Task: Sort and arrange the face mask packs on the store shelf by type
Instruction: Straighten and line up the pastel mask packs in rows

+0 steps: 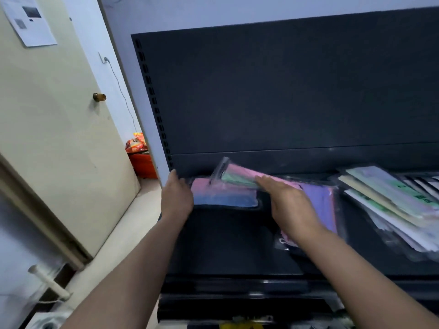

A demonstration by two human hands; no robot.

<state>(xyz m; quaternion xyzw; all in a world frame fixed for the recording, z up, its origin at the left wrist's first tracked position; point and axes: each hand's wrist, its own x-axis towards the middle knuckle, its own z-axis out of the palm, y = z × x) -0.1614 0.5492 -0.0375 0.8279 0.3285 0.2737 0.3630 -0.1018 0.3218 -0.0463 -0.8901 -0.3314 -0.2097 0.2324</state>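
On the dark shelf (228, 243) a pink-and-blue mask pack (223, 195) lies flat at the back left. My left hand (177, 198) holds its left edge. My right hand (287, 205) grips a pink-and-green pack in clear plastic (237, 174), lifted and tilted above the first pack. Under my right hand a purple pack (320, 205) lies flat. A slanted stack of several pale green, cream and white packs (389, 205) lies at the right end of the shelf.
The shelf's black back panel (285, 91) rises behind the packs. A cream door (54, 129) with a brass knob stands at the left. Orange bags (139, 150) sit on the floor behind the shelf's white side post. A lower shelf edge runs below.
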